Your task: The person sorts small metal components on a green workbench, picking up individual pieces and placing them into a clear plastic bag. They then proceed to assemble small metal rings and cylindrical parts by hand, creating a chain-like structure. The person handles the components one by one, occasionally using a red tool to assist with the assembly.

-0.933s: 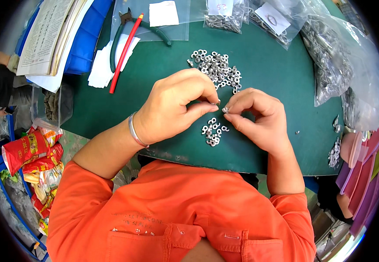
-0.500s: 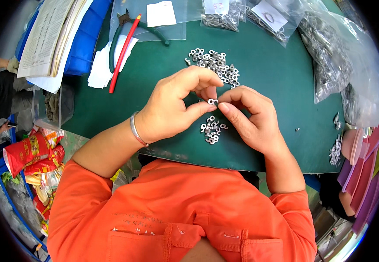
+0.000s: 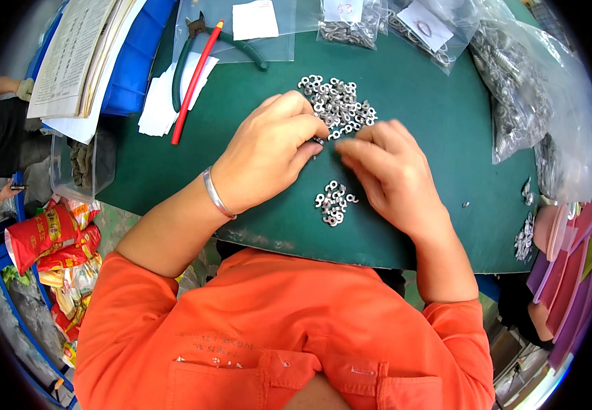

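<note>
My left hand is at the near left edge of a larger pile of small silver metal hooks with ring ends. Between its thumb and forefinger sits one small metal hook, partly covered by the fingers. Just across from it, my right hand has thumb and fingers drawn together at the pile's near side. Its fingertips are smeared by motion, so whatever they may hold cannot be made out. A smaller group of the same hooks lies nearer to me, below and between both hands.
On the green table lie pliers, a red pencil and white paper slips at the far left. Clear bags of metal parts stand far right. Loose metal parts lie by the right edge. A blue bin holds papers.
Both hands have parted from their meeting point over the table. The left moved slightly up and turned its knuckles over; the right fingertips moved up toward the larger pile.
</note>
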`<state>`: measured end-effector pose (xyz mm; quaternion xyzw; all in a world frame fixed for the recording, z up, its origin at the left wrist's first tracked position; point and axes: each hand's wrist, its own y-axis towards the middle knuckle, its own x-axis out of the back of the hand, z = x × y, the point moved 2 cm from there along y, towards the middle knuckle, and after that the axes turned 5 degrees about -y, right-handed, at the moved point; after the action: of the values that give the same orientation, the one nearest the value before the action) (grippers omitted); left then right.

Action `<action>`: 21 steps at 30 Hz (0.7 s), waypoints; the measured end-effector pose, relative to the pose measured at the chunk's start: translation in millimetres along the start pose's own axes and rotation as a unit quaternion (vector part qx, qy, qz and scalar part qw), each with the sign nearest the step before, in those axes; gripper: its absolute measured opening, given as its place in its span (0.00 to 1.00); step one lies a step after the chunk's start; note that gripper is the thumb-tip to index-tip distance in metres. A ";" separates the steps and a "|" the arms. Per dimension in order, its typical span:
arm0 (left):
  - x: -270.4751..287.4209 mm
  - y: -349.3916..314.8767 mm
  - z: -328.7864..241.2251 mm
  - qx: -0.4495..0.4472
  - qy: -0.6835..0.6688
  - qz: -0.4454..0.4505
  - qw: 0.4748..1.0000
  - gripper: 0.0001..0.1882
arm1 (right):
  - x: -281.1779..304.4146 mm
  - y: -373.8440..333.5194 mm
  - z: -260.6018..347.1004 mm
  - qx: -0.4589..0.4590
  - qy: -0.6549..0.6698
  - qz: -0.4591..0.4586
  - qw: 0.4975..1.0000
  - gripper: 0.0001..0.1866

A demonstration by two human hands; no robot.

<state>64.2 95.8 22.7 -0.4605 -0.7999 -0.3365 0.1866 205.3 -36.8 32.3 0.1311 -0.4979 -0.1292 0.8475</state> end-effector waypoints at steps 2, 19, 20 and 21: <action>-1.6 0.5 -0.7 0.002 0.015 0.014 1.000 0.10 | -9.1 4.3 -3.2 -0.011 -0.016 -0.016 1.000 0.11; -2.2 -2.1 1.6 0.039 -0.008 0.004 0.999 0.07 | -11.4 3.5 -6.4 -0.016 -0.034 -0.017 0.999 0.07; -2.0 -1.7 1.2 0.049 -0.015 0.003 0.999 0.07 | -10.6 3.2 -6.4 -0.009 -0.033 -0.026 0.999 0.07; -1.1 -1.4 0.3 0.058 -0.041 0.000 0.997 0.07 | -10.1 2.6 -5.9 -0.015 -0.012 -0.044 0.999 0.07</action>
<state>63.6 94.8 21.2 -0.4626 -0.8249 -0.2703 0.1802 206.0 -30.4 22.2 0.1388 -0.5000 -0.1751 0.8367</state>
